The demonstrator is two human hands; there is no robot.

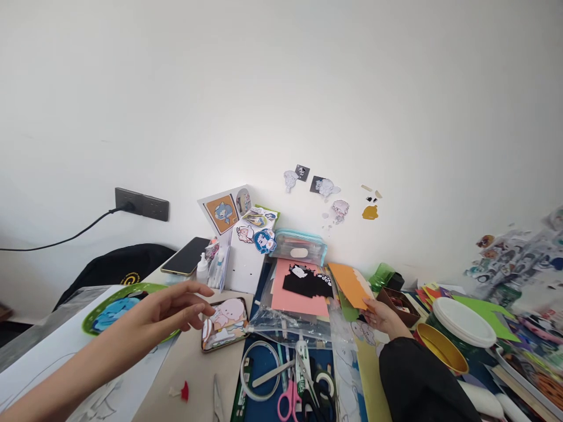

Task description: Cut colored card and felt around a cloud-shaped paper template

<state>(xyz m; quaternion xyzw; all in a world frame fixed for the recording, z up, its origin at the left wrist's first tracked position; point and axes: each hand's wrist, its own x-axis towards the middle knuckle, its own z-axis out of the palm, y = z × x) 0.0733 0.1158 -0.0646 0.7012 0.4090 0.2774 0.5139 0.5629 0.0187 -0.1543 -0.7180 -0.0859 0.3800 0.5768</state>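
My left hand (178, 308) hovers over the left part of the desk, fingers loosely stretched and apart, with nothing in it. Just beyond its fingertips lies a tin (226, 323) filled with cartoon cutouts. A green tray (90, 313) holding blue pieces is partly hidden behind that hand. My right hand (382, 317) pinches the lower right edge of an orange paper sheet (349, 283), which has an uneven cut edge. Left of it, a black paper piece (305, 285) with white cutouts rests on pink paper (281, 300).
Pink-handled scissors (288, 401), black-handled scissors (313, 404) and a tape roll (259, 395) lie at the front middle. A white-lidded tub (464, 321) and a yellow round lid (441, 347) stand at right. A phone (187, 256) and a clear pencil case (299, 249) are near the wall.
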